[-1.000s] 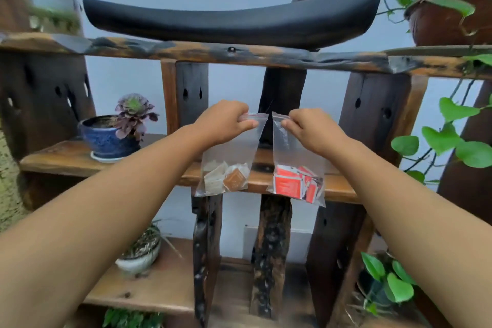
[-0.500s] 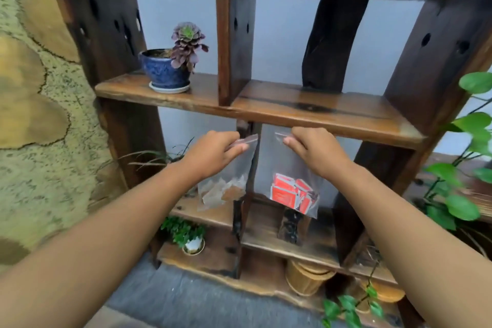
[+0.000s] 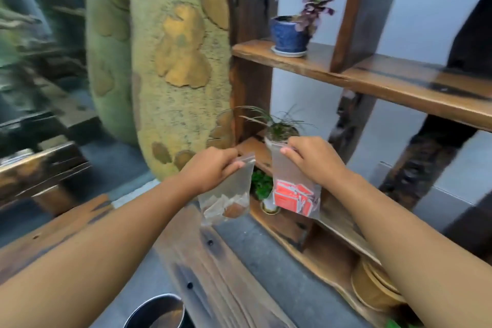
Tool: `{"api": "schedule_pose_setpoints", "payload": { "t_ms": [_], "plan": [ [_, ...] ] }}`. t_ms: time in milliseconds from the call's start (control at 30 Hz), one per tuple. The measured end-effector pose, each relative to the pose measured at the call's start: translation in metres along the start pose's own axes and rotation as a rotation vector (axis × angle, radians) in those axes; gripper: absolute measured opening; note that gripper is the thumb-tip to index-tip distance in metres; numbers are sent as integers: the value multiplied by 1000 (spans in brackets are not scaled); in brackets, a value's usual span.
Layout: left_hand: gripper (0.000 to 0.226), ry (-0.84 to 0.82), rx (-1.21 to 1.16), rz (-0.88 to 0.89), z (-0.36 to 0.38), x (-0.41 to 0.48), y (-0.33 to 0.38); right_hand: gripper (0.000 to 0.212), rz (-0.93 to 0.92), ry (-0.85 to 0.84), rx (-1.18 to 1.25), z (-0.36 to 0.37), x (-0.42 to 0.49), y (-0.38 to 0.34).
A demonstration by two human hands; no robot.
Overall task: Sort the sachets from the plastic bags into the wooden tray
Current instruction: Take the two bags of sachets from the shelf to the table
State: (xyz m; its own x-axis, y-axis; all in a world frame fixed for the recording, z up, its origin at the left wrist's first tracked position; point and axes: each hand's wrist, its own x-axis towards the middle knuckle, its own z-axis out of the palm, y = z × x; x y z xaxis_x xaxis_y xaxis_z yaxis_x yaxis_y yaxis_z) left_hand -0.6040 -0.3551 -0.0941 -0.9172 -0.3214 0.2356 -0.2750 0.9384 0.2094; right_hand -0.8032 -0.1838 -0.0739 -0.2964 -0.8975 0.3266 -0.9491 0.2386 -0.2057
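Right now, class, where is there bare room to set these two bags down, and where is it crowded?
Bare: the upper shelf right of the blue pot; the wooden plank between the metal cup and the bags. Crowded: the lower shelves, with small plants and stacked bowls.

Left plastic bag: clear, colourless. Pale sachets within: white and cream, one brown.
Right plastic bag: clear, faintly milky. Red sachets within: orange-red with thin white lines.
Pillar: olive-green, finely dark-speckled, with raised ochre blotches.
Shelf unit: mid-brown wood with black charred streaks and dark holes.
Glazed pot: cobalt blue, mottled. Saucer: white.
Succulent: purple leaves, green centre.
Tabletop: brown streaked grain with black knots.
Metal cup: silver.
Round containers: tan.
Wall: pale grey.
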Motion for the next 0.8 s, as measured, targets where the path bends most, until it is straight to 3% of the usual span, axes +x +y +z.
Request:
{"api": "schedule_pose_setpoints", "payload": {
  "t_ms": [100,433,800],
  "plan": [
    [32,-10,86,-48,-19,-46,-14,31,-107,-18,62,13,16,-46],
    [32,170,153,-468,-74,-200,-57,46,-447,-88,190,48,46,-207],
    [30,259,128,-811,-95,-387,-86,36,-709,-221,245,108,7,-380]
  ]
}}
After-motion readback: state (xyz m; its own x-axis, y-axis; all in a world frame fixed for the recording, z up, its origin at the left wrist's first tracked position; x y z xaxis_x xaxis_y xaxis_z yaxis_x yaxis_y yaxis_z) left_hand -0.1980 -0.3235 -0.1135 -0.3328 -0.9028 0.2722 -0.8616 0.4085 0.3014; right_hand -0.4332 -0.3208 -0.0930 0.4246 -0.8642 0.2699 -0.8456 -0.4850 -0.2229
